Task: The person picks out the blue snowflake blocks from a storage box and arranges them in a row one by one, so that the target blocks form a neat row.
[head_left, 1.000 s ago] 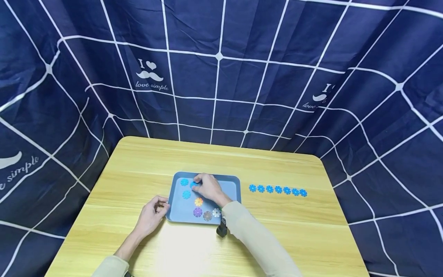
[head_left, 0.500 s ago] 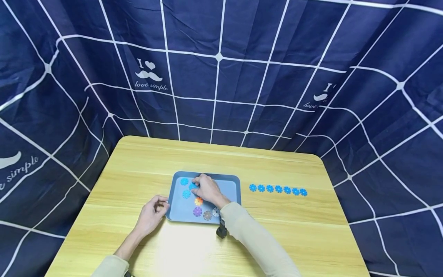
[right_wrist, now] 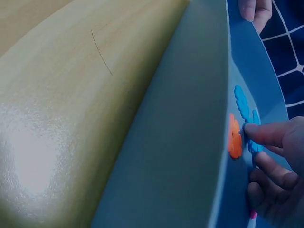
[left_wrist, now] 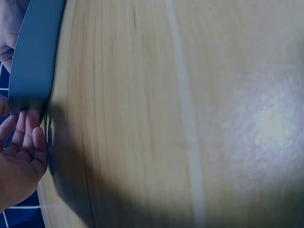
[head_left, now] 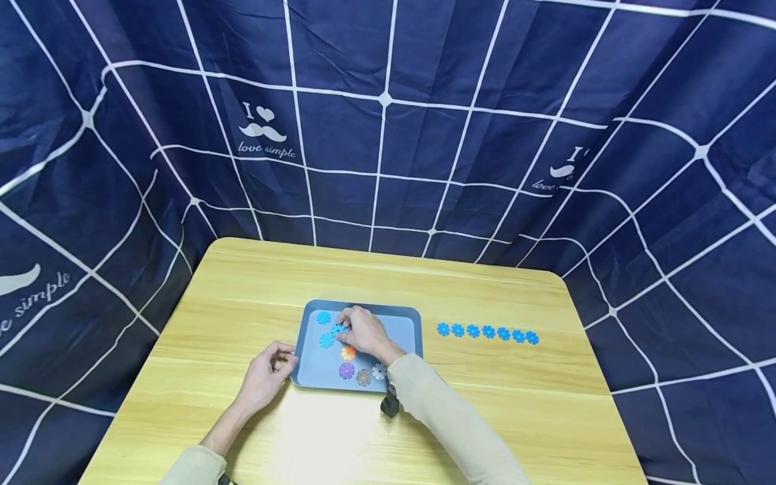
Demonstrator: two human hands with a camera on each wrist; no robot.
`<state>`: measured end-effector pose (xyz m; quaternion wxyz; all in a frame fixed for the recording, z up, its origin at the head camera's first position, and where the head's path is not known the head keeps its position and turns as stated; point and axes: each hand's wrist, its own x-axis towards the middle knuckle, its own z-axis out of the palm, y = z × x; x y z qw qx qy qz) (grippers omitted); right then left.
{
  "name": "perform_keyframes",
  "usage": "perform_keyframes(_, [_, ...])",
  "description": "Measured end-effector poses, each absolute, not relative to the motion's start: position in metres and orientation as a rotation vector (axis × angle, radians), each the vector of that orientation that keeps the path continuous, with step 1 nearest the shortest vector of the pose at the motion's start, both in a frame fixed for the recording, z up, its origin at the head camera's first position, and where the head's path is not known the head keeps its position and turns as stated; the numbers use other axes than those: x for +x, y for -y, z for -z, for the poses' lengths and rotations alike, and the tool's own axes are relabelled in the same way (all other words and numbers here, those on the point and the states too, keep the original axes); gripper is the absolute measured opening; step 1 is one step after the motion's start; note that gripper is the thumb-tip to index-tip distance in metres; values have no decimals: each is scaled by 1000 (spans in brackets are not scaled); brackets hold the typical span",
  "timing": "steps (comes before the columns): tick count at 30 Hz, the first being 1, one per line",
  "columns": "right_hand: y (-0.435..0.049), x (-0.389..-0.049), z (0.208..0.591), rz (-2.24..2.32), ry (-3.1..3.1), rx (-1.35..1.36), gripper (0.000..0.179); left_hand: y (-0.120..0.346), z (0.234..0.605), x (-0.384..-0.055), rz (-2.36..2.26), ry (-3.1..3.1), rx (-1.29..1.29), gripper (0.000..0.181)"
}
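Note:
My right hand (head_left: 366, 331) is over the grey-blue tray (head_left: 394, 312), its thumb and a finger pinching a blue snowflake disc (right_wrist: 255, 146). This piece lies against or very near a lighter blue snowflake disc (head_left: 326, 340); whether the two are joined I cannot tell. Another light blue disc (head_left: 324, 317) sits in the tray's far left corner. Close below the right hand is an orange snowflake disc (head_left: 348, 352). At the tray's left side my left hand (head_left: 267, 374) holds the rim, fingertips touching the outer wall in the left wrist view.
Purple (head_left: 346, 370), brown (head_left: 364, 377) and whitish (head_left: 378, 372) snowflake discs lie along the tray's near side. To the right, a row of several blue discs (head_left: 488, 332) lies on the wooden table (head_left: 515, 417). A dark blue checked curtain (head_left: 339, 135) surrounds the table.
The pinched blue disc has shifted slightly toward the near light blue disc, and the gap between them has closed. My left hand has stayed at the tray's edge.

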<state>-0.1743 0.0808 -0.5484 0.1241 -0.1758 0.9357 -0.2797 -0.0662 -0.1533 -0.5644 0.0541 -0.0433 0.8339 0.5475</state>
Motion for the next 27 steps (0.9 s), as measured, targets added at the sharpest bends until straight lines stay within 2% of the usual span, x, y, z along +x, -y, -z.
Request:
perform_keyframes(8, [-86,-173,542,893,-2733,-498,5,154,564,-66,-1674,-2529,-113,20])
perform_keyframes(27, [-121,-159,521,1346,-2564,-350,7,153,565,-66,-1677,-2536,-115,21])
